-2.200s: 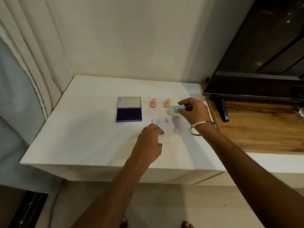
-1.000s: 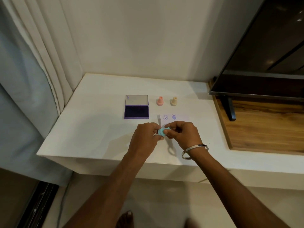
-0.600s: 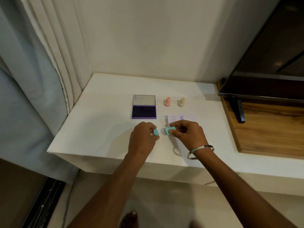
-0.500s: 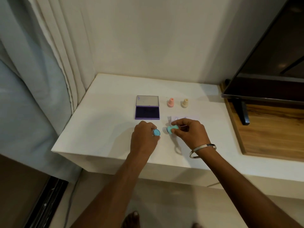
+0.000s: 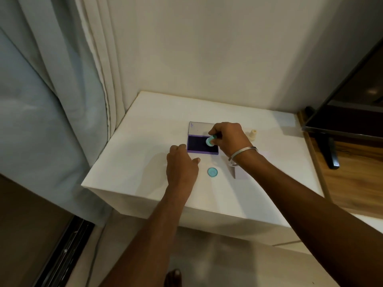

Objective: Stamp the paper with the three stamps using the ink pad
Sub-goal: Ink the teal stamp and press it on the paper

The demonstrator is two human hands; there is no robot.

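Observation:
My right hand [image 5: 229,139] grips the teal stamp [image 5: 210,140], tilted, with its round face over the dark purple ink pad [image 5: 199,145], whose lid [image 5: 196,128] lies open behind. The stamp's teal cap [image 5: 212,172] lies flat on the white table [image 5: 132,162] in front of the pad. Fingers loosely curled, my left hand [image 5: 181,164] rests on the table left of the cap, at the pad's front left corner, and holds nothing. A cream stamp [image 5: 253,134] stands to the right. My right wrist hides most of the paper [image 5: 241,172]; the pink stamp is out of sight.
A dark TV screen [image 5: 352,100] on a black foot [image 5: 330,152] stands over a wooden top [image 5: 352,172] to the right. Curtains [image 5: 62,90] hang at the left, beside the table's left edge. The table's front edge is close to my forearms.
The cap came off the teal stamp and now lies on the table. My right hand carried the stamp up over the ink pad. My left hand let go of the cap.

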